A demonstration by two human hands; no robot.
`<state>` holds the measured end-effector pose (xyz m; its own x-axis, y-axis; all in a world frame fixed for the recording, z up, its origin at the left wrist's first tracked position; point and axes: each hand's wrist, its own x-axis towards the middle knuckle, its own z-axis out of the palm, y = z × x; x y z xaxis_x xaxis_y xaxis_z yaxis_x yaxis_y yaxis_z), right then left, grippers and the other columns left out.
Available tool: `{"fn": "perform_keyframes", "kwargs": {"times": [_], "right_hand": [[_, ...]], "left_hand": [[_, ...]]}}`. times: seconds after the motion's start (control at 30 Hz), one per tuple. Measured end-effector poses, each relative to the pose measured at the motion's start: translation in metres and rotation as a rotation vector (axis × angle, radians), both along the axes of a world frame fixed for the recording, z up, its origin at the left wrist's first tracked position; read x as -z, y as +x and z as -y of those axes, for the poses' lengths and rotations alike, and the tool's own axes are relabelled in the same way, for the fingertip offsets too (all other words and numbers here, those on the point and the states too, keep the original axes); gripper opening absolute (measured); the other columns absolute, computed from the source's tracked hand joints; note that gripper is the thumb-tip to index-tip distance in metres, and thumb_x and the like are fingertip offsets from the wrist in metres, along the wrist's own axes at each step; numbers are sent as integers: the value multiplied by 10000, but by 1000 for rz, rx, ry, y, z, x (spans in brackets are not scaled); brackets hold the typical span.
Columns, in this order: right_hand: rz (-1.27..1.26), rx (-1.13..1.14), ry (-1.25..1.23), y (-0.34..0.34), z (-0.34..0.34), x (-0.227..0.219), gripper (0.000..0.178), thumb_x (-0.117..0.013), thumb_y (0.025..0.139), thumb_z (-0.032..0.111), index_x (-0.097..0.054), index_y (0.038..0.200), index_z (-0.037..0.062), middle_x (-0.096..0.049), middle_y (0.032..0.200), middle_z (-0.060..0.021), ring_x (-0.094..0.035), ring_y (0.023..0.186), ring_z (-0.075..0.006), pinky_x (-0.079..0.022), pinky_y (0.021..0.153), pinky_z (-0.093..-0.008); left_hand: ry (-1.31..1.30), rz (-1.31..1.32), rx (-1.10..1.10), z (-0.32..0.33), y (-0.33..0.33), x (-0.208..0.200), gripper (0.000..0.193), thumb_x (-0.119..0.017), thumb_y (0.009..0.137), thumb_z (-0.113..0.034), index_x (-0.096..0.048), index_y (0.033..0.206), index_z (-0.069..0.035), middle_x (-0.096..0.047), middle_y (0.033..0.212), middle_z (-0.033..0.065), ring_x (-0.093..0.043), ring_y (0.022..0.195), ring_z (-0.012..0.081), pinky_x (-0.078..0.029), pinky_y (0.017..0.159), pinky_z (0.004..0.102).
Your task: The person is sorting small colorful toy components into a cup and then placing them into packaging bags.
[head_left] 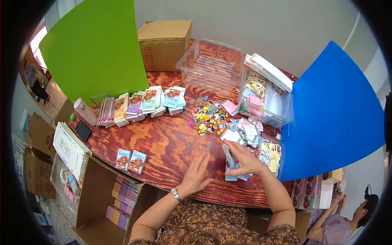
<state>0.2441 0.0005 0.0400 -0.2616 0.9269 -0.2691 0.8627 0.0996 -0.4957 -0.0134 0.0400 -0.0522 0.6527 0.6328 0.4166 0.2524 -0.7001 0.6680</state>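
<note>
The toy pile (208, 118) on the table (167, 141) served as the reference point. The blue packs (230, 161) lay on the wearer's side of the toy pile and to its right, partly covered by the right hand (245, 158). The right thumb and fingers were parted across these packs; whether they gripped them or only rested there could not be determined. The left hand (196, 174) was directly on the wearer's side of the toy pile, fingers extended, thumb set apart, palm turned inward, with nothing held. The white cards (233, 137) lay just right of the toy pile, near the right fingertips. Two blue boxes (130, 161) lay side by side, well to the left of the toy pile and toward the wearer; the box row (152, 101) stood immediately to its left. The step in hand was judged to be handling of the blue packs, either gathering or aligning them. The next move was judged to require a settled right-hand hold along the pack edges, with the left hand available for support and the loose toys kept clear.
</note>
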Motion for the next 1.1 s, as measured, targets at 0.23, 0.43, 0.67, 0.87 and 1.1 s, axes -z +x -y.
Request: {"fn": "perform_keyframes", "kwargs": {"times": [0.23,0.43,0.67,0.87,1.1], "right_hand": [[-726,-121,-127,-28,-12,24,1242,-796,813,325,157,1578,101,63,1663,-189,-62,1535,-268,-173,1226,-390],[-576,111,-40,0,-63,35,1076,-761,864,329,-7,1607,137,-476,1471,-210,-508,1329,-333,-415,1102,-423],[403,254,171,39,-98,96,975,-815,781,278,-238,1565,330,-619,1173,-165,-632,1048,-377,-525,904,-456],[366,247,385,43,-90,92,370,-737,833,145,-656,1191,194,-632,996,-114,-662,933,-326,-544,759,-446],[-424,403,443,8,-52,14,69,-634,947,79,-632,1005,41,-677,909,-71,-696,832,-181,-550,690,-319]], "left_hand": [[166,87,121,-19,20,-14,1095,-895,620,-149,-282,1514,6,-256,1583,242,-250,1468,440,-287,1183,532],[-2,159,-1,-18,2,14,953,-906,614,-159,-403,1408,-2,-463,1453,229,-463,1348,410,-324,1164,528],[-308,119,-230,-20,4,54,760,-934,662,-249,-473,1229,-42,-644,1124,185,-670,1032,315,-555,861,397],[-372,197,-288,-16,12,75,671,-927,696,-256,-465,1144,-67,-677,1001,120,-701,932,234,-569,779,357],[-376,160,-346,-23,12,67,624,-920,702,-234,-500,1129,-59,-682,1006,110,-696,950,222,-565,797,355]]}}
